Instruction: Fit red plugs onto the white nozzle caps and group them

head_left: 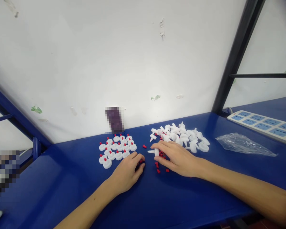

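Observation:
My right hand [175, 157] grips a white nozzle cap [156, 152] between thumb and fingers, its thin spout pointing left. Facing it, my left hand [130, 168] is curled in a pinch around a small red tip cap [140, 161], which shows only in part. Loose red tip caps [157, 165] lie scattered under and beside my right hand. Behind that hand is a heap of white nozzle caps [173, 135] without red tips. Beyond my left hand, several white nozzle caps with red tips [119, 155] stand upright in a loose group.
A clear plastic bag [244, 143] lies on the blue table [181, 200] at the right, near a white power strip with blue sockets [264, 122]. A blurred dark object [114, 119] leans against the wall. Metal posts [233, 60] rise at both sides.

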Available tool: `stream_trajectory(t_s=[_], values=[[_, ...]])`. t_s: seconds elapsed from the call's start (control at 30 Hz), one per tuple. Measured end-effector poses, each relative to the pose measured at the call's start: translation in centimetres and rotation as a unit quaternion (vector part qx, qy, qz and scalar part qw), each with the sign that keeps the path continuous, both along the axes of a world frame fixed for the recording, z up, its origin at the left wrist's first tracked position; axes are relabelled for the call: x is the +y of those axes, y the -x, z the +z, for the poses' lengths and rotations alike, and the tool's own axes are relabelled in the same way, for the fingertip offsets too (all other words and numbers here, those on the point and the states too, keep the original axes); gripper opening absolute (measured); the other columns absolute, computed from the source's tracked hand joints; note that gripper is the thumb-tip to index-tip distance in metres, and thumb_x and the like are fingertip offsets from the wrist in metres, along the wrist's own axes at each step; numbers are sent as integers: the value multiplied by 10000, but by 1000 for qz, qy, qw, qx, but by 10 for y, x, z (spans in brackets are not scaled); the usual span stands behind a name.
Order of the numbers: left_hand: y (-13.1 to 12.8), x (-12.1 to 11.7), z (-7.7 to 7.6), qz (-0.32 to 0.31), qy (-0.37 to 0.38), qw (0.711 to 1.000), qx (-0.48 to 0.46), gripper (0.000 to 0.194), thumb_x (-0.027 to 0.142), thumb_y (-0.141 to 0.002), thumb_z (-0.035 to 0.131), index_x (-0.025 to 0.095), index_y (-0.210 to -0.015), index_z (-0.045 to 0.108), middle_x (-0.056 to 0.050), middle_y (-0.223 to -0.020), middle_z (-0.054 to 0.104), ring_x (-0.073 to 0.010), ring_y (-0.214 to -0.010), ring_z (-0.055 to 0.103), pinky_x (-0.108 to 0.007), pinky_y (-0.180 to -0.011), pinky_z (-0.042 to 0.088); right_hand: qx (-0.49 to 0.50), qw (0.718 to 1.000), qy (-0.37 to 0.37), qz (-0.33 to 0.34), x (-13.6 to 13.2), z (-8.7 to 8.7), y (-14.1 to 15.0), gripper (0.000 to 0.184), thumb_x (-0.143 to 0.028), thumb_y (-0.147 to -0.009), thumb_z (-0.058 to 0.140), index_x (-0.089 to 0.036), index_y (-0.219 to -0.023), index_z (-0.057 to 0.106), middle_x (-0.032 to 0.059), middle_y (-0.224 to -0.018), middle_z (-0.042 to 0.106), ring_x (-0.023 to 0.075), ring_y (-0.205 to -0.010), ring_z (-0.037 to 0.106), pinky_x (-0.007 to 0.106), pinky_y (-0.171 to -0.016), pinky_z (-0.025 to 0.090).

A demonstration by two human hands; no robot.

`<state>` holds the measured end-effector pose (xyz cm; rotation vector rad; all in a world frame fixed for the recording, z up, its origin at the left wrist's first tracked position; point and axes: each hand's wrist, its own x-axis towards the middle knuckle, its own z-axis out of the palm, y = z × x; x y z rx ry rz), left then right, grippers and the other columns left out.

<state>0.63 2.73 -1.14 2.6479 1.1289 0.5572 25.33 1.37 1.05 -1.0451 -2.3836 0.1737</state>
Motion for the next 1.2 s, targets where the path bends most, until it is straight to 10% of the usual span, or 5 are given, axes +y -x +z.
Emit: stream_trajectory(t_s=[0.5, 0.8, 1.2], values=[[2, 5, -3, 0, -10, 999, -31, 214, 145, -961, 440, 206, -985, 644, -48, -948, 605, -157, -726, 587, -286, -655, 491, -25, 999, 0, 23, -2, 4, 3, 292, -329, -996, 492, -203, -1250, 564, 81, -1066, 672, 213, -865, 636, 360, -800, 484], [4, -7, 8, -176, -107, 965, -162, 214, 48, -877, 570, 220, -979, 646, -35, -921, 689, -149, -815, 640, -276, -732, 518, 20, 999, -7, 50, 0, -2, 2, 270, -292, -877, 620, -192, -1127, 610, 29, -881, 678, 184, -766, 618, 340, -799, 462], [3, -7, -2, -130, -202, 944, -225, 291, 27, -852, 650, 195, -1084, 597, -45, -909, 688, -143, -802, 669, -255, -734, 559, 103, 990, -31, 91, -5, -4, 5, 258, -294, -808, 662, -197, -1020, 549, 5, -801, 655, 145, -676, 589, 284, -699, 472]])
